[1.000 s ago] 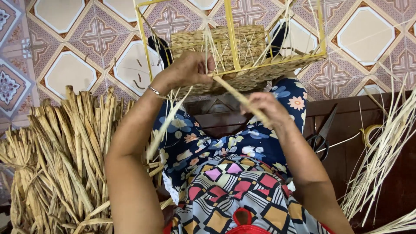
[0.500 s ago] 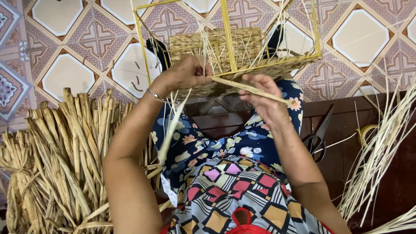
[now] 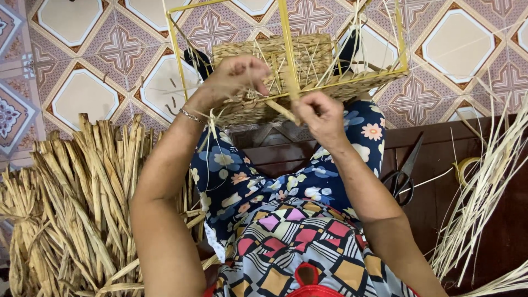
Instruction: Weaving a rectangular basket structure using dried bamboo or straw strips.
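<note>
Basket (image 3: 286, 66), half woven on one yellow wire frame (image 3: 286, 33), propped on knees above tiled floor (image 3: 71, 82). Left: one big bundle of dried stalks (image 3: 71, 209). Right: loose straw (image 3: 484, 192), one pair of scissors (image 3: 404, 176). Left hand (image 3: 236, 77) gripping weave; right hand (image 3: 322, 113) pinching one strand (image 3: 281, 110).

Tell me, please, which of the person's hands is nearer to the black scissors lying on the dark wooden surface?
Right. The right hand pinches a straw strand at the basket frame, up and left of the scissors. The left hand is farther left, on the woven basket.
</note>
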